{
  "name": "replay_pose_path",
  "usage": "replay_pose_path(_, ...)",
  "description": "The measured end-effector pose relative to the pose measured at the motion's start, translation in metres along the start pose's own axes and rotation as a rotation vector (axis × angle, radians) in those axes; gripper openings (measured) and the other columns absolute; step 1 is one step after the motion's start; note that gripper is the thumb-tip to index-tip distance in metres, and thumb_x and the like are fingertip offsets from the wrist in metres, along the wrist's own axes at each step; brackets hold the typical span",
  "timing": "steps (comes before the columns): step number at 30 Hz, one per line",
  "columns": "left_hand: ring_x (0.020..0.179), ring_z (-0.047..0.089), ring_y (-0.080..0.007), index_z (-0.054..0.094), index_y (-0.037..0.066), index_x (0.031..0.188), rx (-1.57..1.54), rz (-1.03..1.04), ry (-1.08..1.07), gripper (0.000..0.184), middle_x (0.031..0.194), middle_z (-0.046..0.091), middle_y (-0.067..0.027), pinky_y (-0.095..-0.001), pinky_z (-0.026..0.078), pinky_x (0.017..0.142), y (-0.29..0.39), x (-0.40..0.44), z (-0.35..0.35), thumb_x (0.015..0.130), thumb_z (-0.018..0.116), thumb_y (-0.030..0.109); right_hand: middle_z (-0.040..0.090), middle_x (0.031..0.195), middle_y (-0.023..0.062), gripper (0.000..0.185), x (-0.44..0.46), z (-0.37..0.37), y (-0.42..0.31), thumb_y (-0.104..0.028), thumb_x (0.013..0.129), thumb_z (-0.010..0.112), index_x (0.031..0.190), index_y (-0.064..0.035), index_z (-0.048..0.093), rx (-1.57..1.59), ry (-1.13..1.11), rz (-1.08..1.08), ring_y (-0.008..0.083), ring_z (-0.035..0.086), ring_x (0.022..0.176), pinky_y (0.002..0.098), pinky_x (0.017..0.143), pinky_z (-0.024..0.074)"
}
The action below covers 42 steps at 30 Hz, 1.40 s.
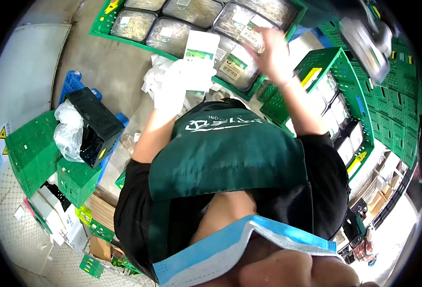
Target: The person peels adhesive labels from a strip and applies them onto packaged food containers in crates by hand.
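Observation:
My left hand (170,88), in a white glove, is closed around a stack of white and green printed labels (201,45). It is in front of a green crate (125,40) packed with clear-topped black trays (173,36) of pale, stringy food. My bare right hand (274,56) is over the crate's right part, its fingers apart and slightly blurred. Its fingertips are close to a label (257,33) on one tray; whether they touch it I cannot tell. Another label (233,66) lies on the nearer tray.
To the right stands another green crate (339,62) with packed trays. Beyond it, a co-worker's blurred hand (384,39) holds a clear pack (364,50) near stacked green crates (397,110). At left, a black crate (94,124) and a plastic bag (69,131) sit by green crates.

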<state>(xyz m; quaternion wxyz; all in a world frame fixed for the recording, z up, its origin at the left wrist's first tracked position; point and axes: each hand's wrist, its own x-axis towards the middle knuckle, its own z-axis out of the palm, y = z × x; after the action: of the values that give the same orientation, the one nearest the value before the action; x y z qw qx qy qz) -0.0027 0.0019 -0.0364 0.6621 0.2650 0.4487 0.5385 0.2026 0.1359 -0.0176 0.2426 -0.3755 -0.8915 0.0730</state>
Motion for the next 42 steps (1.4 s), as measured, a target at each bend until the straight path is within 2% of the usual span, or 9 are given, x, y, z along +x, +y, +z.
replay_pose_path(4, 0.084, 0.055, -0.0164, 0.051, -0.004, 0.100, -0.156, 0.080, 0.171, 0.029, 0.089, 0.057, -0.0116, -0.0272, 0.046, 0.069, -0.012, 0.028, 0.008, 0.079, 0.047, 0.015, 0.054, 0.089, 0.0032, 0.036, -0.013, 0.000, -0.076, -0.020, 0.059, 0.067, 0.090, -0.0084, 0.053, 0.209, -0.021, -0.419, 0.0199, 0.049, 0.085, 0.0303, 0.074, 0.0352)
replay_pose_path(6, 0.088, 0.053, -0.0197, 0.049, -0.002, 0.104, 0.740, 0.145, 0.052, 0.031, 0.095, 0.055, -0.0119, -0.0298, 0.044, 0.074, -0.011, 0.052, -0.023, 0.078, 0.046, 0.016, 0.055, 0.085, 0.0034, 0.028, -0.011, -0.010, -0.065, -0.014, 0.060, 0.065, 0.086, -0.0089, 0.055, 0.220, -0.033, -0.490, 0.0203, 0.051, 0.078, 0.0311, 0.070, 0.0372)
replay_pose_path(8, 0.087, 0.054, -0.0219, 0.048, -0.001, 0.105, -0.440, 0.201, 0.302, 0.032, 0.095, 0.055, -0.0107, -0.0308, 0.043, 0.075, 0.012, 0.047, -0.035, 0.078, 0.047, 0.016, 0.056, 0.079, 0.0065, 0.022, 0.010, -0.037, -0.038, -0.012, 0.065, 0.062, 0.086, -0.0061, 0.056, 0.065, -0.069, -0.332, 0.0206, 0.054, 0.072, 0.0307, 0.067, 0.0405)
replay_pose_path(10, 0.084, 0.055, -0.0224, 0.048, -0.001, 0.105, -0.426, 0.093, 0.438, 0.033, 0.091, 0.057, -0.0122, -0.0313, 0.044, 0.074, 0.044, 0.026, -0.056, 0.079, 0.046, 0.018, 0.057, 0.077, 0.0099, 0.023, 0.042, -0.035, 0.027, -0.015, 0.070, 0.060, 0.089, -0.0033, 0.054, 0.421, 0.101, 0.162, 0.0201, 0.056, 0.072, 0.0297, 0.066, 0.0428)
replay_pose_path(13, 0.074, 0.058, -0.0245, 0.046, -0.001, 0.107, 1.082, 0.012, 0.600, 0.034, 0.089, 0.057, -0.0163, -0.0323, 0.049, 0.065, 0.078, 0.000, -0.044, 0.080, 0.044, 0.019, 0.053, 0.087, 0.0210, 0.025, 0.090, -0.030, 0.095, -0.021, 0.076, 0.044, 0.089, 0.0000, 0.050, 0.232, -0.069, 0.462, 0.0330, 0.052, 0.083, 0.0392, 0.074, 0.0424)
replay_pose_path(23, 0.081, 0.056, -0.0179, 0.054, -0.005, 0.093, 0.249, -0.005, 0.415, 0.022, 0.090, 0.057, -0.0115, -0.0266, 0.045, 0.071, 0.064, -0.034, -0.092, 0.073, 0.053, 0.004, 0.041, 0.120, 0.0138, 0.052, 0.073, 0.094, 0.176, -0.038, 0.076, 0.044, 0.117, -0.0062, 0.040, -0.350, -0.102, 0.183, 0.0260, 0.040, 0.110, 0.0371, 0.090, 0.0334)
replay_pose_path(27, 0.072, 0.056, -0.0139, 0.058, -0.003, 0.085, 0.243, -0.004, 0.360, 0.018, 0.078, 0.058, -0.0076, -0.0233, 0.045, 0.063, 0.090, -0.016, -0.113, 0.072, 0.057, 0.009, 0.045, 0.115, 0.0186, 0.063, 0.098, 0.080, 0.120, -0.046, 0.073, 0.051, 0.118, -0.0041, 0.039, -0.600, -0.122, 0.337, 0.0276, 0.044, 0.107, 0.0368, 0.088, 0.0354)
replay_pose_path(31, 0.070, 0.054, -0.0115, 0.058, -0.004, 0.090, 0.232, 0.087, 0.191, 0.021, 0.079, 0.059, -0.0053, -0.0225, 0.043, 0.062, 0.096, 0.004, -0.145, 0.075, 0.055, 0.010, 0.059, 0.089, 0.0102, 0.037, 0.118, 0.092, -0.091, -0.029, 0.069, 0.064, 0.094, -0.0037, 0.056, 0.798, -0.462, 0.265, 0.0218, 0.057, 0.081, 0.0316, 0.072, 0.0442)
replay_pose_path(42, 0.071, 0.054, -0.0129, 0.058, -0.002, 0.084, 0.352, -0.046, 0.187, 0.018, 0.077, 0.058, -0.0049, -0.0239, 0.043, 0.064, 0.142, -0.051, -0.317, 0.072, 0.058, 0.011, 0.057, 0.077, 0.0147, 0.028, 0.235, 0.223, -0.146, -0.026, 0.074, 0.056, 0.090, -0.0037, 0.053, 0.247, -0.356, 0.207, 0.0260, 0.057, 0.074, 0.0340, 0.067, 0.0460)
